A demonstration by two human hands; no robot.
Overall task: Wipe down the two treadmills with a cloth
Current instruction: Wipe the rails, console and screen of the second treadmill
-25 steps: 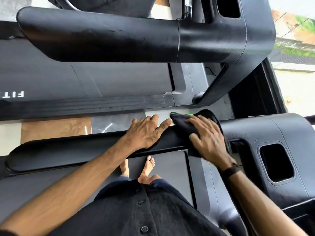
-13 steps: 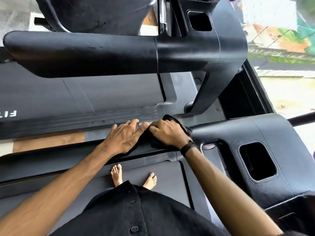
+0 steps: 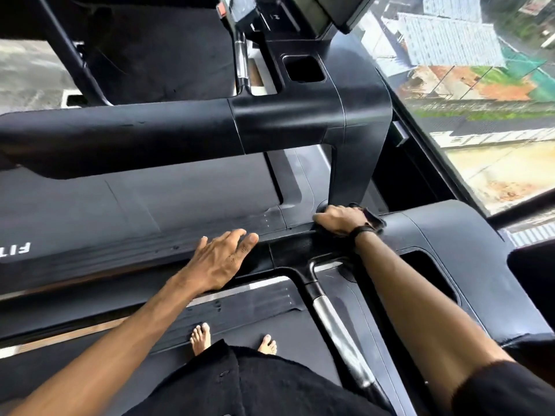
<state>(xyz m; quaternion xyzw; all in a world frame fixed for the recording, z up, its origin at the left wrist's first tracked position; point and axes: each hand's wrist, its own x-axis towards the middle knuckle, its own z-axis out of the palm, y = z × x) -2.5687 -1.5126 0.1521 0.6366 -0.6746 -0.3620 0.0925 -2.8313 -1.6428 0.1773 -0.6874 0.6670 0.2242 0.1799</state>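
Right hand (image 3: 339,219): grasps the dark cloth (image 3: 374,220), now slid from mid-rail to the handrail (image 3: 288,250) end where it meets the console (image 3: 450,235). Left hand (image 3: 223,256): fingers released, flat, bracing the rail. Judgement: this rail nearly wiped; far treadmill (image 3: 120,139) remains.

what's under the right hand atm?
The right hand grips a dark cloth against the near treadmill's handrail. Only the cloth's edge shows past the wrist; the rest, and the rail beneath it, is covered. The left hand rests flat on the same rail.
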